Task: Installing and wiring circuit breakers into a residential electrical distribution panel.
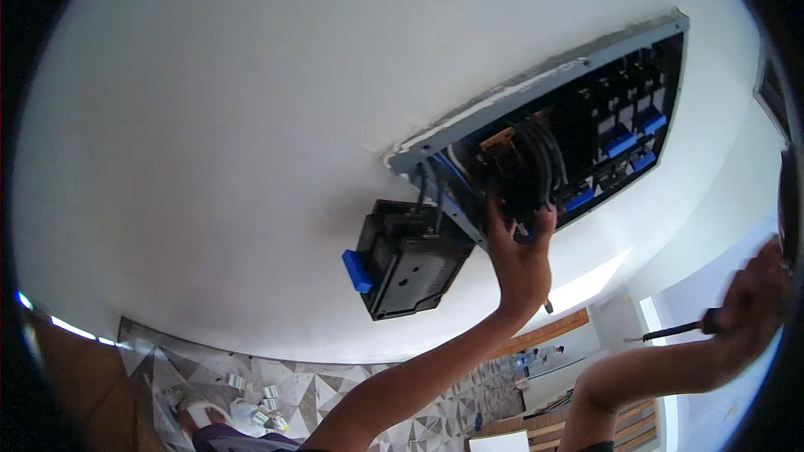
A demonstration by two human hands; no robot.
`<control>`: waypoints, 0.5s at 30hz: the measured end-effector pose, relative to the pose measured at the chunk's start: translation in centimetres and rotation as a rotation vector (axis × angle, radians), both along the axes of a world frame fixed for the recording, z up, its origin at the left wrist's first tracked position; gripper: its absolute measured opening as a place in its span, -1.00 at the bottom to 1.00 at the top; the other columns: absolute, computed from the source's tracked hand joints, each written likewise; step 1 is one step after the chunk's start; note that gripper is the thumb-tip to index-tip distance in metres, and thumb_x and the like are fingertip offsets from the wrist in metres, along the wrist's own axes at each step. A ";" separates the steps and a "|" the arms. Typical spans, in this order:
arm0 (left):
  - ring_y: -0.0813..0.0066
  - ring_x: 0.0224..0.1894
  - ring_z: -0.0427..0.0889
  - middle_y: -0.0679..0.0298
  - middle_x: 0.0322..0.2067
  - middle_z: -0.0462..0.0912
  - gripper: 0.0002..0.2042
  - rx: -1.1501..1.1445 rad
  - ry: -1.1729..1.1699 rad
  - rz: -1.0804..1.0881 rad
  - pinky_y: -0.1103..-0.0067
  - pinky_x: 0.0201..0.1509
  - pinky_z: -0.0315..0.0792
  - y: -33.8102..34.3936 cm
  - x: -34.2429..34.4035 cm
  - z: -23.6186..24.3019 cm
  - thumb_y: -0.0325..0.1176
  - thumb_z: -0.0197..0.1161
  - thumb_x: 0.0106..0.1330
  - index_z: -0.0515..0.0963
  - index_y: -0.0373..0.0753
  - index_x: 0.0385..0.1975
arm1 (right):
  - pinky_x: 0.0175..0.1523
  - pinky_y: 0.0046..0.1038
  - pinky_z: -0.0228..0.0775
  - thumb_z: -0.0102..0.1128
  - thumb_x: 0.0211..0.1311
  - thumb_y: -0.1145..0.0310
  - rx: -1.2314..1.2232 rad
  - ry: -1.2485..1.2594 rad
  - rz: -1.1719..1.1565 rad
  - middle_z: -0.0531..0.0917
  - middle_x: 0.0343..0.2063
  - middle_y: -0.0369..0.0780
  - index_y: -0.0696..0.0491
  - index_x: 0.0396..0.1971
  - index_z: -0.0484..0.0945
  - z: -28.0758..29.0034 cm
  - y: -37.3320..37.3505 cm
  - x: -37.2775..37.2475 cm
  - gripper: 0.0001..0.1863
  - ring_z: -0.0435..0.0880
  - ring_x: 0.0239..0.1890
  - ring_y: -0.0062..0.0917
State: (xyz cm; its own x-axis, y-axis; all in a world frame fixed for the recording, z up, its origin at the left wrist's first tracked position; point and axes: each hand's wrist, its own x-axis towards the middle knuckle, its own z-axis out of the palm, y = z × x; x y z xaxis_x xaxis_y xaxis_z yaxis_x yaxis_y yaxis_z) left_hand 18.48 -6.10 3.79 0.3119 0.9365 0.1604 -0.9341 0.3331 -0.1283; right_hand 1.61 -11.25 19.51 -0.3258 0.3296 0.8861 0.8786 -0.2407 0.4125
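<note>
Thick black cables (548,155) bend through the box (511,102) set in the wall (209,117), their ends lost in its dark inside. The left hand (521,266) reaches in from below, the thumb at the cables' lower bend and the fingers beneath and left of them; thumb and fingers stand apart, but the fingertips vanish in shadow, so whether this grip is clamped on anything I cannot tell. A dark tip (548,305) juts out beside that wrist, the rest hidden. Well to the right, the right hand (754,297), blurred and close to the black rim, has its grip closed round a tool (672,332), most of the handle covered, the thin end pointing left. A black unit (419,274) with a blue tab (357,272) hangs by leads at the box's lower left corner. The wall is plain and pale; below lie a triangle-patterned floor (314,393), a foot (203,415), small pale pieces (236,382) too small to identify and, lower right, wooden boards (635,431), partly behind the right arm.
</note>
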 end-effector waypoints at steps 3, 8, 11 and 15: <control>0.43 0.00 0.52 0.14 -0.05 0.53 -0.35 0.060 0.074 -0.006 0.53 0.17 0.34 0.0 -0.8 -0.7 -0.24 0.27 0.34 0.13 -0.34 0.32 | -0.51 -0.66 0.18 0.42 0.03 0.48 -0.226 0.195 -0.307 0.43 -0.64 -0.35 0.12 -0.56 0.44 -4.0 -2.3 7.3 -0.75 0.36 -0.57 -0.77; 0.51 -0.02 0.49 0.15 -0.05 0.51 -0.36 0.094 0.035 -0.030 0.54 0.12 0.36 0.9 -1.8 -1.3 -0.30 0.24 0.35 0.11 -0.35 0.33 | -0.57 -0.60 0.15 0.54 -0.05 0.32 -0.322 0.454 -0.371 0.42 -0.75 -0.31 0.17 -0.58 0.48 -8.2 0.2 13.4 -0.65 0.26 -0.67 -0.71; 0.51 -0.02 0.49 0.12 -0.01 0.49 -0.36 0.152 0.066 -0.080 0.57 0.14 0.33 0.8 -3.1 -1.1 -0.30 0.23 0.36 0.08 -0.35 0.35 | -0.56 -0.60 0.17 0.56 -0.07 0.22 -0.285 0.529 -0.389 0.49 -0.72 -0.29 0.20 -0.53 0.53 -8.1 0.3 13.0 -0.61 0.30 -0.66 -0.71; 0.52 0.00 0.47 0.10 0.00 0.48 -0.38 0.133 0.063 -0.185 0.57 0.14 0.33 1.5 -2.6 -2.4 -0.27 0.20 0.38 0.10 -0.35 0.34 | -0.63 -0.64 0.18 0.53 -0.02 0.21 -0.351 0.828 -0.272 0.52 -0.72 -0.29 0.21 -0.50 0.54 -8.8 1.3 14.1 -0.61 0.38 -0.73 -0.72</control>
State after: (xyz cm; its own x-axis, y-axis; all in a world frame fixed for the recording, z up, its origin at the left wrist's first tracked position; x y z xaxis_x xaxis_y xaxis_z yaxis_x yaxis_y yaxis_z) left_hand 15.89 -4.61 1.38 0.4896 0.8345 0.2530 -0.8604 0.5094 -0.0154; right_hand 15.72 -9.98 10.74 0.4914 0.5939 0.6370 0.8567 -0.4612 -0.2309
